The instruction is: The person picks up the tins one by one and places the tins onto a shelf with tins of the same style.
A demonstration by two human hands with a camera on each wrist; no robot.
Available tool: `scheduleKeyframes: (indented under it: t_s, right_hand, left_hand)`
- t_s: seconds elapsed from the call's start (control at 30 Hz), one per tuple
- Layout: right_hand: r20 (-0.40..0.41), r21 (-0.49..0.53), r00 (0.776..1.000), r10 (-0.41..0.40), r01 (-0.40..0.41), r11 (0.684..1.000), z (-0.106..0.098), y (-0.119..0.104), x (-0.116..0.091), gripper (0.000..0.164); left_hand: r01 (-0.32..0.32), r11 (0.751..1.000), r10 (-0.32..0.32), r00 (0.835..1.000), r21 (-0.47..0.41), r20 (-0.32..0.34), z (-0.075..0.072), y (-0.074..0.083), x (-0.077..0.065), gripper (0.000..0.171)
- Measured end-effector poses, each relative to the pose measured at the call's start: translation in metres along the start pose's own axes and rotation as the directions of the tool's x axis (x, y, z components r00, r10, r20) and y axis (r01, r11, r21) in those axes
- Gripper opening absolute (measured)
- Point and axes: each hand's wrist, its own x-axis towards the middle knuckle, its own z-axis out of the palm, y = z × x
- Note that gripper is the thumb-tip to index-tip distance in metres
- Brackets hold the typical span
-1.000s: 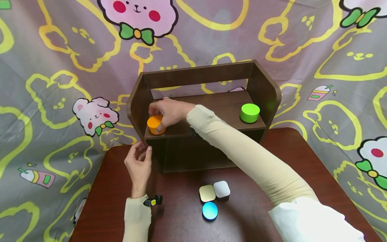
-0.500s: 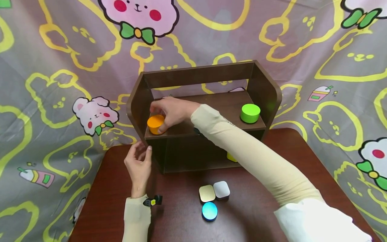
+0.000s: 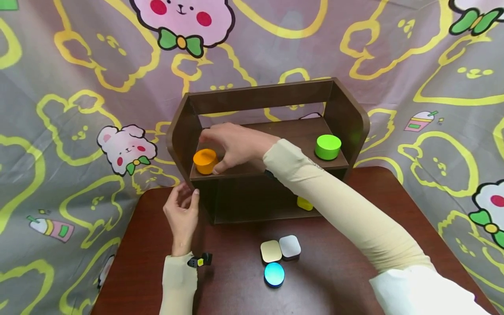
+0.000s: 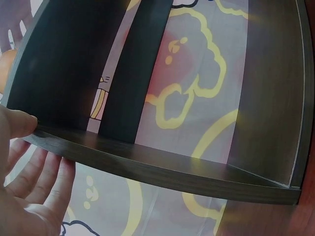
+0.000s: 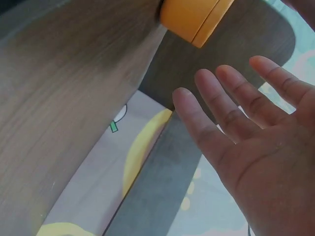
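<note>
A round orange box (image 3: 205, 162) stands at the left end of the upper board of a dark brown shelf (image 3: 271, 168). Just right of it is my right hand (image 3: 240, 144), fingers spread and apart from the box. The right wrist view shows the palm with straight fingers (image 5: 231, 108) and a gap to the orange box (image 5: 194, 19). Low on the shelf's left side panel, my left hand (image 3: 182, 214) grips the edge. In the left wrist view its thumb lies on one face of the panel (image 4: 162, 169) and its fingers (image 4: 42, 179) on the other.
A round green box (image 3: 328, 147) stands at the upper board's right end. Something yellow (image 3: 305, 203) sits on the lower level, partly behind the right sleeve. On the table in front lie a beige square box (image 3: 271, 251), a white one (image 3: 290, 246) and a round blue one (image 3: 274, 274).
My right hand has let go of the orange box and moved right, its fingers spreading. The orange box stays in place; my left hand has kept its grip on the panel.
</note>
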Motion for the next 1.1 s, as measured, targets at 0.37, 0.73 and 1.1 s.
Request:
scheduleKeyframes:
  t_s: [0.37,0.73,1.1]
  right_hand:
    - [-0.053,0.017,0.998,0.015,-0.014,1.000,-0.004,-0.008,-0.035,0.070]
    - [-0.095,-0.001,0.995,-0.034,0.034,0.999,-0.004,-0.013,-0.053,0.071]
    - [-0.125,0.009,0.990,-0.059,0.060,0.998,0.003,-0.013,-0.076,0.068]
  left_hand:
    - [0.001,1.000,-0.001,1.000,0.026,-0.006,0.000,-0.002,-0.002,0.027]
    - [-0.016,1.000,0.016,1.000,0.016,-0.004,0.001,0.001,-0.001,0.027]
    - [-0.015,1.000,0.014,1.000,0.021,0.004,0.000,0.000,0.000,0.027]
